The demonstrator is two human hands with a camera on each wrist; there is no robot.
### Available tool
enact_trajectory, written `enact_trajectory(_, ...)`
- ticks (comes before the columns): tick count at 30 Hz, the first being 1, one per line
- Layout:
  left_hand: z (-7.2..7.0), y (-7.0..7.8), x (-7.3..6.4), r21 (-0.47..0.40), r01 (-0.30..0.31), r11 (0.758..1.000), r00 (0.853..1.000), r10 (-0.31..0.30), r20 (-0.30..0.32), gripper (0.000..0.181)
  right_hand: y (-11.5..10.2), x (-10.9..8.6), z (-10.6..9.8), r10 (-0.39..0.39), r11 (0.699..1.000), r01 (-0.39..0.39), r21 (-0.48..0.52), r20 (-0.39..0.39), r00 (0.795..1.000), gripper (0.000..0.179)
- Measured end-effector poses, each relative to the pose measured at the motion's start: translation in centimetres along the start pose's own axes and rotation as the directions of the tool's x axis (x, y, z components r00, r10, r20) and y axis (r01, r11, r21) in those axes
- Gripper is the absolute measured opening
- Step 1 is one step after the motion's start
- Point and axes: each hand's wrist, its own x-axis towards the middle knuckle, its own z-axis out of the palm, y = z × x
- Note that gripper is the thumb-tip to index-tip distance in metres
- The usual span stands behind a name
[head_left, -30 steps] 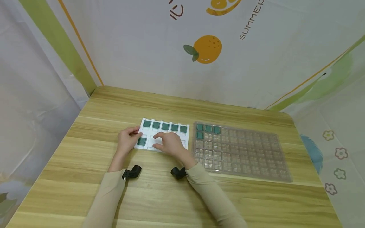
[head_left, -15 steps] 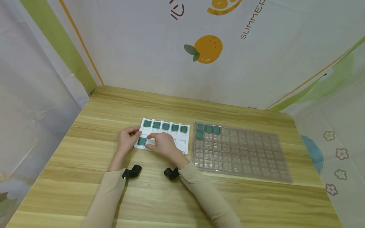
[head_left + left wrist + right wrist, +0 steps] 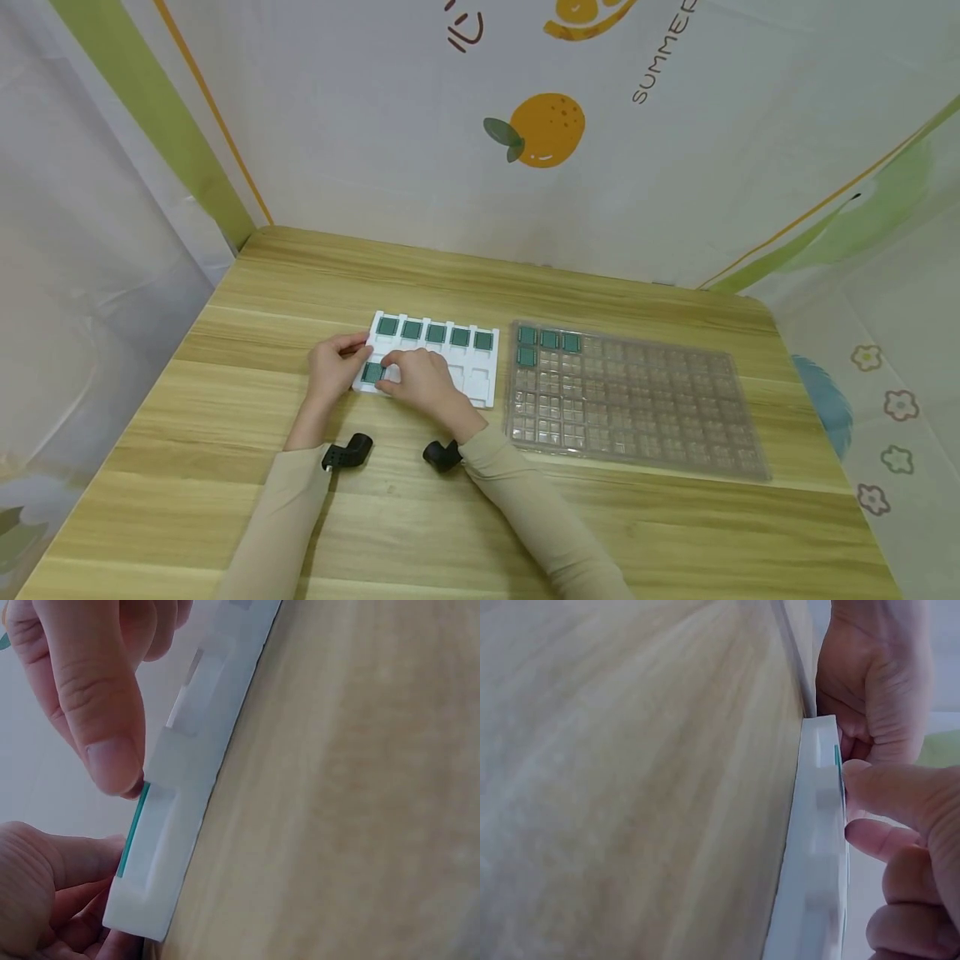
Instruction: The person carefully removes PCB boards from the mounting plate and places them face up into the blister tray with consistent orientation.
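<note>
A white plastic tray (image 3: 472,357) lies on the table, with several square green chips (image 3: 436,333) along its far row. One more green chip (image 3: 373,372) sits in the near-left pocket. My left hand (image 3: 330,372) grips the tray's left edge, thumb by that chip. My right hand (image 3: 426,379) is over the near row, thumb and index finger curled at the right-hand corners of the near-left chip, pinching it. In the left wrist view, the right thumb (image 3: 112,761) meets the end of the chip's thin green edge (image 3: 133,829). The index fingertip's contact is partly hidden.
Right of the white tray lies a clear plastic tray (image 3: 637,400) with many small pockets. Several green chips (image 3: 549,339) fill its far-left corner. Black camera mounts (image 3: 348,452) stick out from both wrists. A printed curtain (image 3: 420,167) hangs behind the wooden table (image 3: 405,533).
My right hand has moved left across the white tray, its thumb and index finger closing in on the near-left chip. The left hand has stayed at the tray's edge.
</note>
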Motion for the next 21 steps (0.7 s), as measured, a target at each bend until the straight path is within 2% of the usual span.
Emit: enact_trajectory(21,0.02,0.02,-0.01,-0.005,0.001,1.000,1.000,-0.001,-0.013,0.023,-0.97,0.60,0.06,0.071,0.996,-0.069,-0.054,0.020,0.997,0.028)
